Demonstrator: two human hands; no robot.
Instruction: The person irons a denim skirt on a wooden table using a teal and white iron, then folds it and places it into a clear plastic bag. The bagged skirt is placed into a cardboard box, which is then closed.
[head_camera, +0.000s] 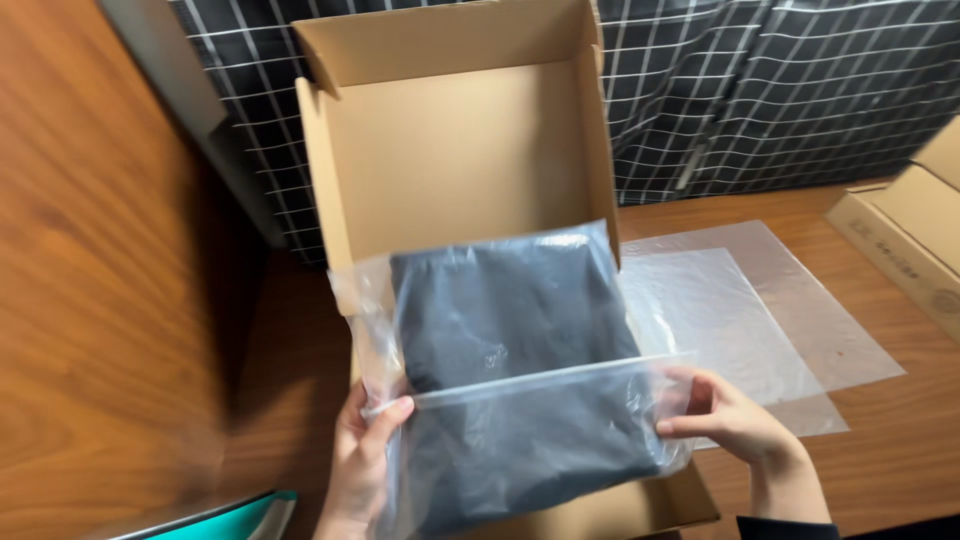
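Hands grip tight: left hand (358, 455) and right hand (730, 420) pinch the clear bag (520, 370) of dark cloth (510, 310) over the open cardboard box (455, 150).

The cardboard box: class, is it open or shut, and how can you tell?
Open. The box has its lid flap raised at the back, its bare inner floor shows, and a bagged dark garment, held in both hands, rests partly inside it.

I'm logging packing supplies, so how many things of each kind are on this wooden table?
Brown cardboard boxes: 2, the open box and a second box at the right edge.
Clear plastic bags: 3, one holding a folded dark garment, two flat empty bags.
Folded dark garments: 1.
Total: 6
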